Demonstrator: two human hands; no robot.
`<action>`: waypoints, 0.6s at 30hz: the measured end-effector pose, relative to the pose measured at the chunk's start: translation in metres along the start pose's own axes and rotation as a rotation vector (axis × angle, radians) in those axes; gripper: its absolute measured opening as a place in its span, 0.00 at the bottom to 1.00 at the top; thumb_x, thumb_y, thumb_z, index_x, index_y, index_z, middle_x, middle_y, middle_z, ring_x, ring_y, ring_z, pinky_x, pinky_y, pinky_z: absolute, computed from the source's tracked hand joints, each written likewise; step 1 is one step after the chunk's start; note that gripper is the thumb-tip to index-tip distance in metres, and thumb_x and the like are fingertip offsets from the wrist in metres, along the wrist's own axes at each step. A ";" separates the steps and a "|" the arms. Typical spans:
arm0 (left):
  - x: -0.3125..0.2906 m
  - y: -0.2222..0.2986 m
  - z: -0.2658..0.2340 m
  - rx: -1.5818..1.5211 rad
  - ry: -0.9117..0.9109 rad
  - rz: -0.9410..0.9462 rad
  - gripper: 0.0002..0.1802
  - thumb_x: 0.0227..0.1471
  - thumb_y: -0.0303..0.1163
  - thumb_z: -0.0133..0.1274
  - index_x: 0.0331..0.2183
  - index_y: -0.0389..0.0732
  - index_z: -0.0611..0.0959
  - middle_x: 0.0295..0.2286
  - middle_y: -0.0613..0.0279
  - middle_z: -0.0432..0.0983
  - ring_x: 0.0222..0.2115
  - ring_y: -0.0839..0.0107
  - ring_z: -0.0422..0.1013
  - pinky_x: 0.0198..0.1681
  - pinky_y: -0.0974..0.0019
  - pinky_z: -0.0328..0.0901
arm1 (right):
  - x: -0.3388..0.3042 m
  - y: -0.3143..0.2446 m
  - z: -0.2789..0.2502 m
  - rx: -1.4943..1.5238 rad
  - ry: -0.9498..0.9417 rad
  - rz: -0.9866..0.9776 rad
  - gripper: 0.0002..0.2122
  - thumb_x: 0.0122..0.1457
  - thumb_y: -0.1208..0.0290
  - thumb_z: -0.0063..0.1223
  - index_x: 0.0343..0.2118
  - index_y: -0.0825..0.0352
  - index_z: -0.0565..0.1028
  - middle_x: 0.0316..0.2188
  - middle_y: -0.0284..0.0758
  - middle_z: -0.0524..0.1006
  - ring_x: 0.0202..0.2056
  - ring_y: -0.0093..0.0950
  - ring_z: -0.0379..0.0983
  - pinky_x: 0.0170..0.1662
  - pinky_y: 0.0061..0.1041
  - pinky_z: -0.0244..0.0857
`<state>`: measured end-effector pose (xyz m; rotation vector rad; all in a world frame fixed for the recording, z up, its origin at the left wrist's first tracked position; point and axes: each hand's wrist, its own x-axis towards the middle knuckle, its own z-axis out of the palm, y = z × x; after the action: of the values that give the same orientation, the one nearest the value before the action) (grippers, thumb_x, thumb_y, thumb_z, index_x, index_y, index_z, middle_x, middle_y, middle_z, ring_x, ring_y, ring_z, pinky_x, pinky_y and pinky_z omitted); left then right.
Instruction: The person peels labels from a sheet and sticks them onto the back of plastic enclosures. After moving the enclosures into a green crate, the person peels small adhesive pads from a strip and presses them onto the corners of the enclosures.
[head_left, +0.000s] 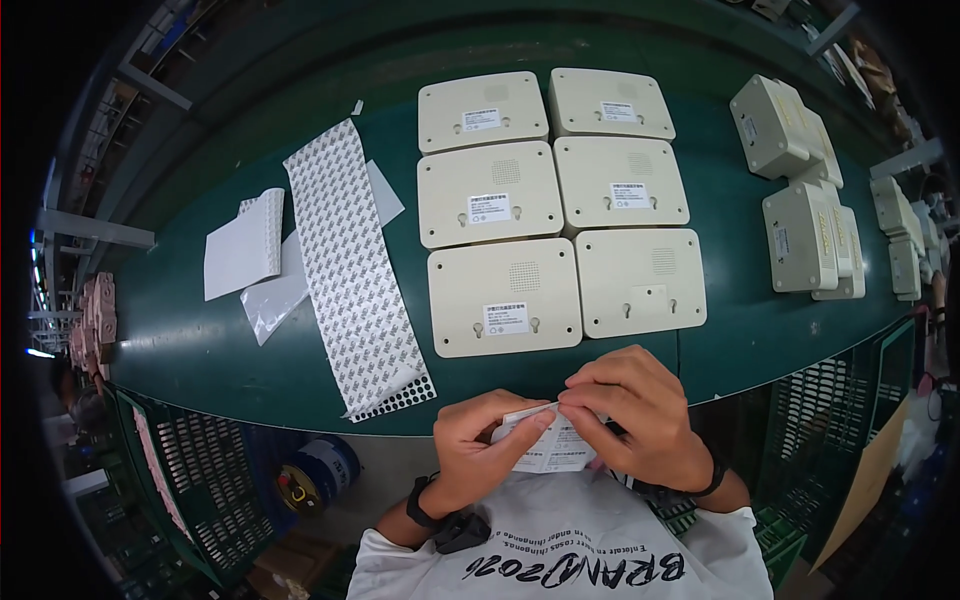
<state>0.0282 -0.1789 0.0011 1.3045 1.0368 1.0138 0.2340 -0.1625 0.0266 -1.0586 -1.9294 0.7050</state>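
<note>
Label sheet: between both hands, just off the near side of the table, bent, in front of a white shirt
Left grip: left hand clamping the sheet's left side, thumb on top
Right grip: right hand pinching at the far edge; can't tell if lifting a label or just the backing
Peeling tips: probably best to brace the backing with the left thumb right beside the pinch, pull low and slow, go easy on the sticky side
Near-right casing: no label in the recess, unlike the other five cream casings; all laid flat, two columns of three
Surface: dark green, slightly glossy; patterned sheet left of the casings, white paper farther left, stacked casings off right
Room: pretty cluttered; green crate and blue drum low on the left, cardboard on the right
</note>
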 end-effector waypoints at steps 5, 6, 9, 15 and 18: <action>0.002 -0.006 0.026 0.051 0.056 0.027 0.09 0.48 0.19 0.65 0.35 0.31 0.84 0.30 0.57 0.81 0.28 0.76 0.75 0.29 0.74 0.68 | -0.009 0.004 0.004 -0.303 0.125 -0.111 0.10 0.43 0.82 0.67 0.31 0.69 0.79 0.35 0.37 0.79 0.34 0.35 0.75 0.36 0.31 0.69; 0.002 -0.006 0.028 0.064 0.065 -0.011 0.09 0.48 0.19 0.65 0.35 0.31 0.84 0.30 0.58 0.81 0.27 0.77 0.75 0.29 0.74 0.68 | -0.011 0.006 0.004 -0.383 0.125 -0.157 0.10 0.43 0.81 0.66 0.30 0.68 0.78 0.35 0.37 0.79 0.33 0.35 0.75 0.35 0.31 0.69; 0.003 -0.020 0.027 0.147 0.028 0.009 0.12 0.46 0.20 0.66 0.36 0.32 0.84 0.31 0.57 0.81 0.27 0.73 0.76 0.29 0.71 0.69 | -0.015 0.008 0.006 -0.433 0.130 -0.191 0.09 0.43 0.80 0.66 0.28 0.68 0.78 0.36 0.37 0.79 0.34 0.35 0.75 0.36 0.31 0.68; 0.007 -0.030 0.030 0.325 -0.018 0.201 0.14 0.42 0.18 0.65 0.36 0.34 0.83 0.33 0.55 0.80 0.25 0.65 0.76 0.29 0.68 0.70 | -0.014 0.010 -0.023 0.189 -0.053 0.118 0.06 0.46 0.77 0.64 0.25 0.67 0.75 0.40 0.38 0.78 0.40 0.34 0.73 0.43 0.32 0.67; 0.008 -0.031 0.033 0.465 -0.045 0.211 0.14 0.38 0.16 0.65 0.33 0.34 0.84 0.33 0.55 0.79 0.29 0.62 0.75 0.31 0.66 0.69 | -0.012 0.027 -0.067 0.375 -0.085 0.282 0.06 0.51 0.75 0.63 0.25 0.66 0.74 0.44 0.39 0.77 0.43 0.33 0.72 0.47 0.33 0.65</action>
<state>0.0620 -0.1796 -0.0299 1.8381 1.1601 0.9220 0.3062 -0.1536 0.0362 -1.0813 -1.6424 1.2328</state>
